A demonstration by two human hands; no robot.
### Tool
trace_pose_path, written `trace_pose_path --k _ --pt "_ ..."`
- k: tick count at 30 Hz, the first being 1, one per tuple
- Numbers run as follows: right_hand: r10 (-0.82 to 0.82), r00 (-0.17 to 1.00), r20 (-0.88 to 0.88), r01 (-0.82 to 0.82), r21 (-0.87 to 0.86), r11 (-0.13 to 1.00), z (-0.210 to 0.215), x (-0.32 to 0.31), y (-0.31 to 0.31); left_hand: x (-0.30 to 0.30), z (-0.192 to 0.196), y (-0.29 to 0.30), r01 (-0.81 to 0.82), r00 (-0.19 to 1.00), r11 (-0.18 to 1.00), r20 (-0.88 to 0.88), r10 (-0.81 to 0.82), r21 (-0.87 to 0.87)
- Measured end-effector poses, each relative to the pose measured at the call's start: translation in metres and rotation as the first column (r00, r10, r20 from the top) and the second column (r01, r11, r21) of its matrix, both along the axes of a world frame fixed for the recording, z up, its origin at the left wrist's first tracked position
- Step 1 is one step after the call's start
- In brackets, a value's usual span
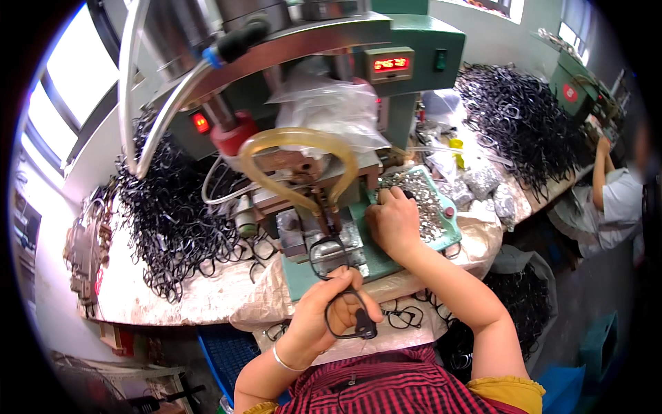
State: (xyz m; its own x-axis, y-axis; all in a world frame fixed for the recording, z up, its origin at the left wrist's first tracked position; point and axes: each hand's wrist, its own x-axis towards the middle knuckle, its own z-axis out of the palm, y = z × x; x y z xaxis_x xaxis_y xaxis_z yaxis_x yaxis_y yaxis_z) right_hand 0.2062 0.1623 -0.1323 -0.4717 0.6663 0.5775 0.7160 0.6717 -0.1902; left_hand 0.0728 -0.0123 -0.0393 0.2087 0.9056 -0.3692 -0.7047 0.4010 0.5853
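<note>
My left hand (329, 309) grips a black eyeglass frame front (338, 286) by its lower lens rim. The upper rim lies on the metal fixture (321, 234) of a green press machine (386, 62). My right hand (394, 222) rests fingers-down at the edge of a green tray (452, 238) that holds a heap of small silvery metal parts (420, 196). Whether those fingers pinch a part is hidden. A yellowish hose (296, 138) loops above the fixture.
Big piles of black frames lie to the left (172, 221) and far right (517, 124) on the cloth-covered bench. Plastic bags of parts (476, 183) sit behind the tray. Another person (617, 196) sits at a second green machine (576, 86). Blue crates stand below the bench.
</note>
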Motion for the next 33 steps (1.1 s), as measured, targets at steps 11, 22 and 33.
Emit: trace_pose_path --k 11,22,33 --pt "0.003 0.925 0.38 -0.021 0.044 0.999 -0.006 -0.006 -0.011 -0.047 -0.023 -0.074 0.014 0.841 0.942 -0.514 0.17 0.334" --pt "-0.09 0.992 -0.091 0.086 -0.052 0.995 0.002 0.047 0.01 -0.253 -0.061 -0.014 -0.419 -0.57 0.818 -0.815 0.1 0.393" --pt "-0.246 0.84 -0.483 0.123 -0.272 0.954 0.009 0.072 -0.017 -0.276 -0.111 -0.01 -0.46 -0.026 0.862 -0.974 0.227 0.213"
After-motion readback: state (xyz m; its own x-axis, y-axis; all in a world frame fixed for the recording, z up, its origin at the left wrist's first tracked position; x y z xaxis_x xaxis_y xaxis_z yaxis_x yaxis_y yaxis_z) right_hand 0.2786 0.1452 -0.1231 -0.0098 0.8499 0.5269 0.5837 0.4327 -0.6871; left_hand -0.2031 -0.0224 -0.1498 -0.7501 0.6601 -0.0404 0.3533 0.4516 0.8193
